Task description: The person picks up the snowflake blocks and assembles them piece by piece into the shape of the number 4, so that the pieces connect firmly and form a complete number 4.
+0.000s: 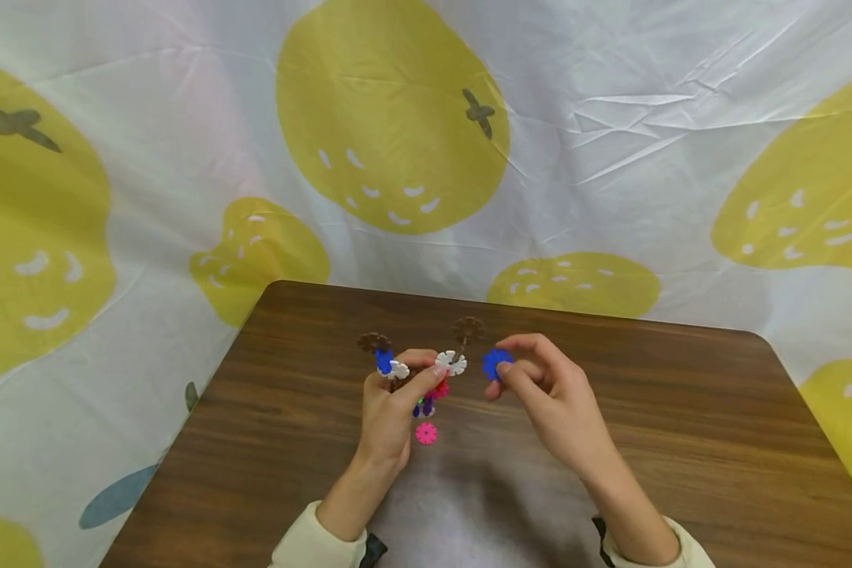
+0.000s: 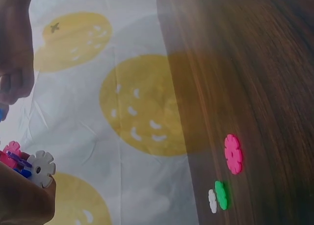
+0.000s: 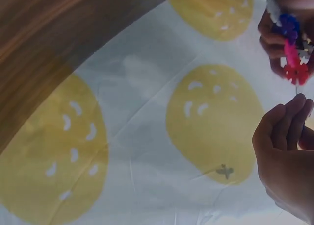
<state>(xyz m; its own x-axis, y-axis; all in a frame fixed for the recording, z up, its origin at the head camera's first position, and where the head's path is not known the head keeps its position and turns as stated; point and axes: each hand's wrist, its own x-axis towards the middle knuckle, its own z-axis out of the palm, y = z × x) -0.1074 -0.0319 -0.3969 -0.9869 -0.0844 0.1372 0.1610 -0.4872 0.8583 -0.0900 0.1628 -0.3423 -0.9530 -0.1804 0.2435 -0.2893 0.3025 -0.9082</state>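
My left hand (image 1: 385, 422) grips a built-up cluster of notched plastic snowflake discs over the table. The cluster's white disc (image 1: 451, 363) faces the right hand, with a brown disc (image 1: 468, 330) standing above it. On its left side are another brown disc (image 1: 374, 341) and a blue one (image 1: 384, 361). Red, pink and purple discs (image 3: 290, 30) show along it in the right wrist view. Between thumb and fingers, my right hand (image 1: 564, 406) pinches a single blue snowflake disc (image 1: 495, 364), a short gap to the right of the cluster. The left hand's fingers partly hide the cluster.
A loose pink disc (image 1: 426, 433) lies on the dark wooden table (image 1: 681, 410). Near it in the left wrist view are a green disc (image 2: 221, 195) and a white disc (image 2: 212, 201). A fruit-patterned cloth (image 1: 610, 173) hangs behind the table.
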